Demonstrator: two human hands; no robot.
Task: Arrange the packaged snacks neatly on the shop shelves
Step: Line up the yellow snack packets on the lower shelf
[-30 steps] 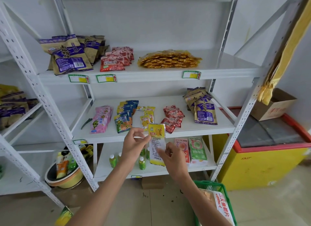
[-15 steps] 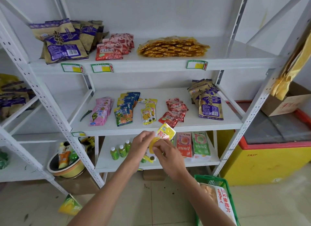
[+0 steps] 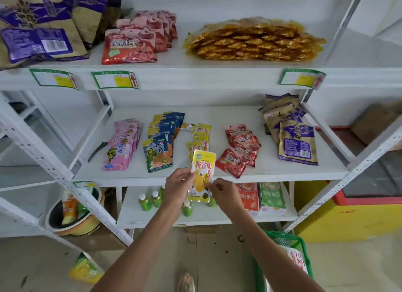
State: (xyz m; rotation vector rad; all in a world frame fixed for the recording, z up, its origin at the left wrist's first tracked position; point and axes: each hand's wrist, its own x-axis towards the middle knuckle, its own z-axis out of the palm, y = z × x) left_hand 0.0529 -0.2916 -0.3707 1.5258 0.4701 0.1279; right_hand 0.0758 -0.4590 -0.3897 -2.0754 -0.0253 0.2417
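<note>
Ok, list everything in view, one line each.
Purple-tan bags: several, top shelf left.
Red packs: a stack, top shelf.
Gold packs: a pile, top shelf right.
Price tags: three, green-edged, top shelf lip.
Pink packs: a row, middle shelf left.
Blue packs: a row, middle shelf.
Yellow packs: a row, middle shelf centre.
Red pouches: a row, middle shelf.
Purple bags: a row, middle shelf right.
Bottles: several, green, bottom shelf.
Boxes: red and green, bottom shelf.
Basket: one, green, floor.
Mango pack: one, yellow, held.
Left hand: pinches it.
Right hand: pinches it.
</note>
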